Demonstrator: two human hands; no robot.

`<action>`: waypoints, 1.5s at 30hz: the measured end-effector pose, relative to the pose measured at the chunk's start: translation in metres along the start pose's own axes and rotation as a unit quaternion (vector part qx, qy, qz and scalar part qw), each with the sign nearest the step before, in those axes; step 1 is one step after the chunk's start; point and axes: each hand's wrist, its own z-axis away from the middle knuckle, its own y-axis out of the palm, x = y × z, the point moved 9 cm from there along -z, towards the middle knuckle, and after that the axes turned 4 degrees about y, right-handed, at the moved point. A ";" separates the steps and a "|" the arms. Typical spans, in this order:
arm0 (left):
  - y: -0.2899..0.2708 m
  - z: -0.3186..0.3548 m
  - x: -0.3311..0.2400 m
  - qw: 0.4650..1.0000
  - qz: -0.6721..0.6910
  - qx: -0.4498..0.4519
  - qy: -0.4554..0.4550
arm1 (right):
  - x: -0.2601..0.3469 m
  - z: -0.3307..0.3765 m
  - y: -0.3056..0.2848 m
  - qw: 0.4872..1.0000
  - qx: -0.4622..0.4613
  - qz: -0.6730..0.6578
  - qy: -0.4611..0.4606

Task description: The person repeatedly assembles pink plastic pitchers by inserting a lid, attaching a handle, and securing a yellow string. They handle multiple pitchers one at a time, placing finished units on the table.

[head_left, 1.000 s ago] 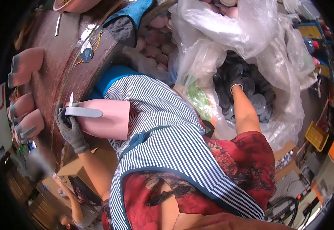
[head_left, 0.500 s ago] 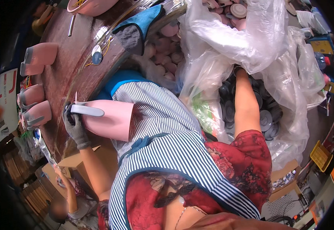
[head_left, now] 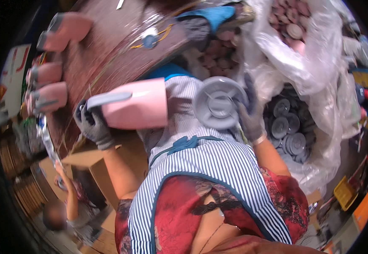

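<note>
In my gloved left hand is a pink plastic jug body with a long grey handle; it lies on its side, its wide end to the right. My fingers close round its narrow end. My gloved right hand grips a grey round plastic base by its right edge. The ribbed face of the base with its raised centre shows, a little apart from the jug's wide end. Both are above my striped apron. Beside my right hand, a clear plastic bag holds several like grey bases.
Several pink jug bodies stand along the left edge of the dark red table. A blue and grey cloth and a round tag on yellow string lie there. Pink discs fill another bag. Another person is at lower left.
My right hand has come out of the bag, moving left with a grey base in it. My left hand still holds the jug body, now tilted slightly differently. The whole view has shifted.
</note>
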 end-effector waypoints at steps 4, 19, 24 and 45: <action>-0.042 0.030 0.031 0.991 -0.034 -0.029 -0.127 | 0.000 -0.043 0.110 0.845 0.114 0.450 -0.266; -0.031 0.114 0.060 0.945 0.095 -0.043 -0.309 | -0.105 -0.046 0.114 0.832 0.243 0.495 -0.064; -0.017 0.106 0.058 0.940 0.108 -0.024 -0.323 | -0.110 -0.052 0.108 0.913 0.344 0.217 -0.025; -0.079 0.006 -0.047 0.987 -0.042 -0.129 -0.088 | 0.069 -0.033 0.216 0.944 0.285 -0.164 0.029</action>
